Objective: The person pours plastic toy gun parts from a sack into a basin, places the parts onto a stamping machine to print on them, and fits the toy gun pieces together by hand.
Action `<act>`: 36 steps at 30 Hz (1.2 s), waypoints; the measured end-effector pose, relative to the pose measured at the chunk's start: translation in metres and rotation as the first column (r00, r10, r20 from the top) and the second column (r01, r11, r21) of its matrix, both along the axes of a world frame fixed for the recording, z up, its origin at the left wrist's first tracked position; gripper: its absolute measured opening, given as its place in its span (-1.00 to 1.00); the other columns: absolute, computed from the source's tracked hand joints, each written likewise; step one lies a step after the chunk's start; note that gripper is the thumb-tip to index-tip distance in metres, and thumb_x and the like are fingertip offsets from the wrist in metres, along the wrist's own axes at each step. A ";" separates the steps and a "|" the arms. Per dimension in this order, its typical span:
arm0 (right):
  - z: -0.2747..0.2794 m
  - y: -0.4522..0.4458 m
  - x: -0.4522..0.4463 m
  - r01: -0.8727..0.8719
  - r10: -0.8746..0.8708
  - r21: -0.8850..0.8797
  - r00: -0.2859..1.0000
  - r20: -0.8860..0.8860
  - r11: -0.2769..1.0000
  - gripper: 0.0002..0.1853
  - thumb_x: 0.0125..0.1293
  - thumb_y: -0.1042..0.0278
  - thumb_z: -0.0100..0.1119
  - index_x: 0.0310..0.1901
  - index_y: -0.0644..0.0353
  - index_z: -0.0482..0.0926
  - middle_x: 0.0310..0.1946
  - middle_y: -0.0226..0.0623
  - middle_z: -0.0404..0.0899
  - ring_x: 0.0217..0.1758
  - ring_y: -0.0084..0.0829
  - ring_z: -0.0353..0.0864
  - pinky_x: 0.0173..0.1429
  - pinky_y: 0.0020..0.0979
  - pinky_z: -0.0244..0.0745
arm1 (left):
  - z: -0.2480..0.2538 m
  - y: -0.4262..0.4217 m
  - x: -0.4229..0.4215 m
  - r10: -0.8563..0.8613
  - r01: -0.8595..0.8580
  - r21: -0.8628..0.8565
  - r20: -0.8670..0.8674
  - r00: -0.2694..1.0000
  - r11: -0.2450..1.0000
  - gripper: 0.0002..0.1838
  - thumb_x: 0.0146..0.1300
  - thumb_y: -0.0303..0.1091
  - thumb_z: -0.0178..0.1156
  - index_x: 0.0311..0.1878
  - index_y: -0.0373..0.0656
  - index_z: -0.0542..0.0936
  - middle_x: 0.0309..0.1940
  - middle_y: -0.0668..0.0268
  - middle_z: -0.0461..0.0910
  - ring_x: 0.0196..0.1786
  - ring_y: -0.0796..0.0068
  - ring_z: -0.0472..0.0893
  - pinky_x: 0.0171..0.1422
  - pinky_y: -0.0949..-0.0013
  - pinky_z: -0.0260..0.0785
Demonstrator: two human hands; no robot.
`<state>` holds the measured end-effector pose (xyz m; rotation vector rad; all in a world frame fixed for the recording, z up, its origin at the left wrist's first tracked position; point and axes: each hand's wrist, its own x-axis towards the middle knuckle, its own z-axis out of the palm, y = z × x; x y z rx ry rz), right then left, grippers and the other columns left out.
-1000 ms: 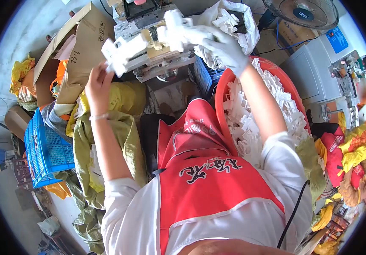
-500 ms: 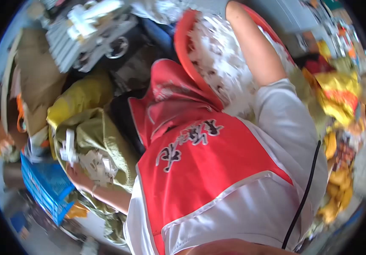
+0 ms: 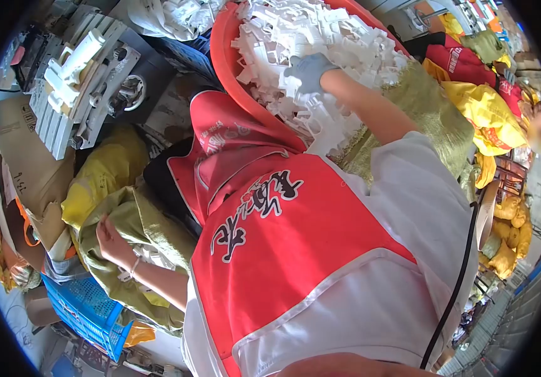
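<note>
My left hand, bare, is over the mouth of an olive woven sack, with its fingers stretched out and nothing visible in them. White plastic parts lie inside the sack below the wrist. My right hand, in a grey glove, rests on a heap of white plastic pieces in a big red tub. Its fingers look bent down into the heap, and their tips are hidden; what they hold, if anything, I cannot make out.
A grey slotted machine table with a handwheel carries a white plastic piece. Nearby are cardboard, a yellow sack and a blue basket. Another olive sack touches the tub. At right, a person in red is near yellow bags.
The white plastic part in my left hand is gone from it, and that hand has opened. My right hand has drawn back from beyond the tub's far rim onto the heap. The view has shifted.
</note>
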<state>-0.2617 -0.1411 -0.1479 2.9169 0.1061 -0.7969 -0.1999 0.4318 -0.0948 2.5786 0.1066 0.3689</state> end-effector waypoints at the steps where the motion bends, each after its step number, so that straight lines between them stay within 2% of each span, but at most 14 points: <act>1: 0.009 -0.004 0.011 0.110 -0.111 -0.032 0.992 -0.057 0.993 -0.47 0.05 -0.04 0.17 0.09 -0.13 0.47 0.08 -0.21 0.42 0.06 -0.19 0.52 0.10 -0.19 0.42 | -0.001 -0.006 0.005 -0.075 0.075 -0.015 -0.019 0.997 0.997 -0.74 0.30 -0.32 0.10 -0.09 -0.30 0.59 -0.21 0.20 0.65 -0.19 0.46 0.64 -0.12 0.44 0.48; 5: 0.014 -0.059 0.033 0.376 -0.516 0.398 0.783 0.346 0.837 -0.54 0.09 0.00 0.14 0.02 -0.04 0.50 -0.04 -0.14 0.52 -0.04 -0.15 0.56 0.05 -0.21 0.45 | 0.012 -0.029 0.012 -0.121 0.121 -0.052 0.003 0.993 0.991 -0.77 0.30 -0.35 0.10 -0.12 -0.32 0.59 -0.25 0.21 0.66 -0.22 0.50 0.64 -0.11 0.45 0.48; 8: 0.043 -0.065 0.036 0.508 -0.724 0.590 0.660 0.202 0.628 -0.52 0.11 -0.02 0.12 0.04 0.02 0.46 -0.08 -0.09 0.57 -0.08 -0.15 0.58 0.03 -0.24 0.45 | 0.006 -0.023 0.012 -0.095 0.099 -0.154 0.035 0.995 0.983 -0.78 0.31 -0.37 0.09 -0.13 -0.32 0.58 -0.25 0.23 0.66 -0.22 0.53 0.63 -0.11 0.46 0.48; 10: 0.050 -0.074 0.032 0.680 -0.747 0.531 0.653 -0.126 0.505 -0.52 0.14 -0.01 0.08 0.05 0.04 0.46 -0.02 -0.10 0.54 -0.04 -0.17 0.57 0.06 -0.27 0.43 | 0.004 -0.021 0.009 -0.090 0.093 -0.206 0.025 0.996 0.974 -0.79 0.31 -0.38 0.08 -0.13 -0.33 0.58 -0.26 0.25 0.65 -0.22 0.54 0.63 -0.10 0.47 0.48; 13: -0.028 -0.154 0.015 0.188 -0.274 0.360 0.940 0.203 0.914 -0.57 0.18 0.14 0.04 0.08 0.06 0.46 -0.03 -0.13 0.54 0.00 -0.22 0.54 0.11 -0.31 0.41 | 0.006 -0.020 0.008 -0.073 0.078 -0.187 0.029 0.997 0.979 -0.82 0.29 -0.38 0.12 -0.15 -0.27 0.60 -0.30 0.22 0.66 -0.24 0.53 0.63 -0.13 0.47 0.47; 15: -0.010 -0.157 0.015 0.351 -0.300 0.459 0.936 -0.183 0.816 -0.56 0.09 0.33 0.06 0.06 0.18 0.46 -0.08 -0.09 0.56 -0.02 -0.26 0.55 0.13 -0.33 0.38 | 0.021 -0.025 0.013 -0.034 0.038 -0.112 0.033 0.999 0.993 -0.83 0.26 -0.37 0.15 -0.17 -0.24 0.61 -0.33 0.20 0.67 -0.26 0.52 0.64 -0.16 0.45 0.45; 16: 0.001 -0.154 -0.002 0.171 -0.244 0.464 0.965 0.100 0.869 -0.54 0.02 0.42 0.10 0.04 0.24 0.47 -0.07 -0.06 0.55 -0.02 -0.25 0.53 0.12 -0.33 0.39 | 0.026 -0.027 0.018 -0.007 0.015 -0.151 0.055 0.998 0.988 -0.83 0.24 -0.36 0.16 -0.19 -0.23 0.61 -0.34 0.20 0.67 -0.27 0.51 0.65 -0.16 0.45 0.44; 17: 0.023 -0.145 0.006 0.198 -0.169 0.541 0.980 -0.104 0.817 -0.51 -0.03 0.44 0.15 0.03 0.25 0.46 -0.03 -0.03 0.51 0.03 -0.18 0.49 0.16 -0.31 0.36 | 0.042 -0.034 0.022 -0.028 0.035 -0.115 0.063 0.998 0.993 -0.84 0.23 -0.37 0.17 -0.19 -0.23 0.61 -0.35 0.21 0.66 -0.27 0.50 0.65 -0.16 0.46 0.44; 20: 0.044 -0.137 -0.004 0.103 -0.157 0.284 0.972 0.175 0.953 -0.52 -0.03 0.42 0.21 0.02 0.26 0.45 0.00 -0.08 0.49 0.08 -0.12 0.45 0.17 -0.28 0.33 | 0.074 -0.056 0.042 -0.116 0.144 -0.144 0.187 0.975 0.979 -0.85 0.22 -0.38 0.17 -0.20 -0.22 0.60 -0.38 0.23 0.65 -0.31 0.46 0.66 -0.17 0.46 0.44; 24: 0.077 -0.091 0.008 0.188 -0.308 0.381 0.907 0.286 0.905 -0.54 -0.03 0.45 0.24 -0.01 0.28 0.46 -0.08 -0.14 0.49 0.03 -0.19 0.46 0.20 -0.36 0.31 | 0.099 -0.085 0.080 -0.208 0.255 -0.124 0.302 0.930 0.959 -0.86 0.20 -0.41 0.18 -0.18 -0.20 0.59 -0.37 0.22 0.64 -0.34 0.44 0.65 -0.19 0.44 0.44; 26: 0.062 -0.084 0.016 0.160 -0.567 0.770 0.769 0.295 0.618 -0.61 0.04 0.49 0.25 -0.04 0.25 0.47 -0.13 -0.25 0.49 -0.06 -0.36 0.50 0.05 -0.43 0.42 | 0.110 -0.103 0.096 -0.265 0.319 -0.092 0.368 0.891 0.943 -0.84 0.17 -0.41 0.21 -0.16 -0.17 0.60 -0.31 0.22 0.63 -0.31 0.43 0.64 -0.18 0.40 0.44; 27: 0.057 -0.075 0.021 0.257 -0.707 0.920 0.706 0.030 0.296 -0.70 0.15 0.50 0.21 -0.05 0.19 0.49 -0.14 -0.37 0.49 -0.14 -0.54 0.49 -0.12 -0.51 0.49 | 0.111 -0.108 0.105 -0.264 0.318 -0.089 0.373 0.889 0.944 -0.84 0.17 -0.41 0.21 -0.16 -0.17 0.60 -0.31 0.22 0.63 -0.31 0.43 0.64 -0.18 0.40 0.44; 30: 0.044 -0.042 0.031 0.149 -0.751 0.987 0.658 -0.060 0.052 -0.74 0.21 0.52 0.16 -0.04 0.16 0.50 -0.13 -0.43 0.49 -0.18 -0.61 0.49 -0.24 -0.55 0.51 | 0.117 -0.123 0.129 -0.325 0.346 0.021 0.399 0.858 0.938 -0.77 0.11 -0.39 0.27 -0.13 -0.15 0.59 -0.26 0.21 0.62 -0.24 0.41 0.63 -0.15 0.38 0.45; 36: 0.048 -0.008 0.042 0.142 -0.733 0.989 0.667 -0.131 -0.048 -0.77 0.25 0.47 0.11 -0.04 0.13 0.50 -0.10 -0.45 0.48 -0.14 -0.61 0.47 -0.17 -0.55 0.49 | 0.123 -0.143 0.169 -0.466 0.466 0.075 0.298 0.833 0.882 -0.58 -0.02 -0.33 0.38 -0.05 -0.21 0.55 -0.23 0.22 0.63 -0.16 0.39 0.64 -0.09 0.39 0.47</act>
